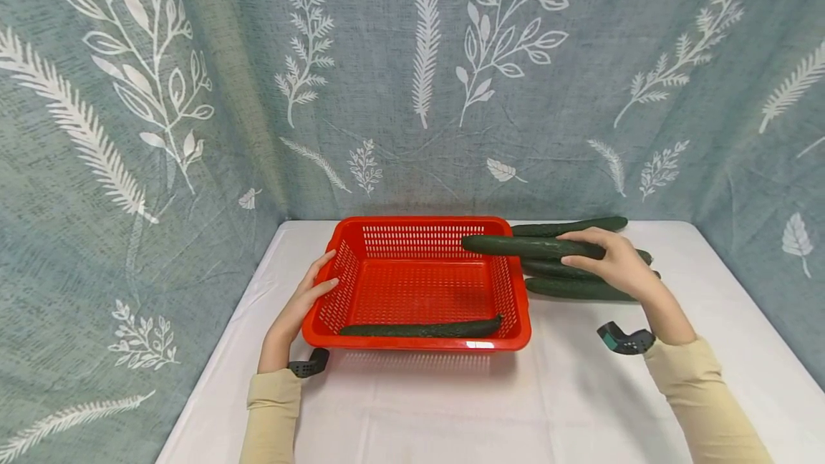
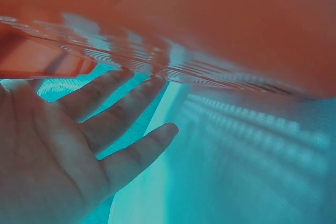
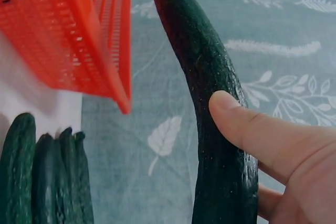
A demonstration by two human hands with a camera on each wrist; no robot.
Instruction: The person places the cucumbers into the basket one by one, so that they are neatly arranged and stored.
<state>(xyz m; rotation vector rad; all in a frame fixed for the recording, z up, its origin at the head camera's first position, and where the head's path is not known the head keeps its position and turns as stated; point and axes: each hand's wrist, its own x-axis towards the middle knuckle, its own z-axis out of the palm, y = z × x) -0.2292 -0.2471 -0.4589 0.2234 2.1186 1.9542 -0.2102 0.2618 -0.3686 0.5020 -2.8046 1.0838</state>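
Note:
A long dark green cucumber (image 1: 515, 246) is pinched between the thumb and fingers of my right hand (image 1: 615, 260). Its free end reaches left over the right rim of a red plastic basket (image 1: 420, 341); in the right wrist view this cucumber (image 3: 197, 61) curves a little. At the basket's left side is my left hand (image 1: 301, 304), thumb and a finger over the rim. The left wrist view has the other fingers (image 2: 126, 116) nearly straight, some fingertips at the basket's slotted outer wall. Inside the basket, one cucumber (image 1: 422, 329) lies along the front wall.
Right of the basket, several more cucumbers (image 1: 580, 288) lie side by side on the white tablecloth (image 1: 451, 414), partly hidden by my right hand and the held one. A green-blue curtain (image 1: 399, 163) with white leaf prints surrounds the table's back and sides.

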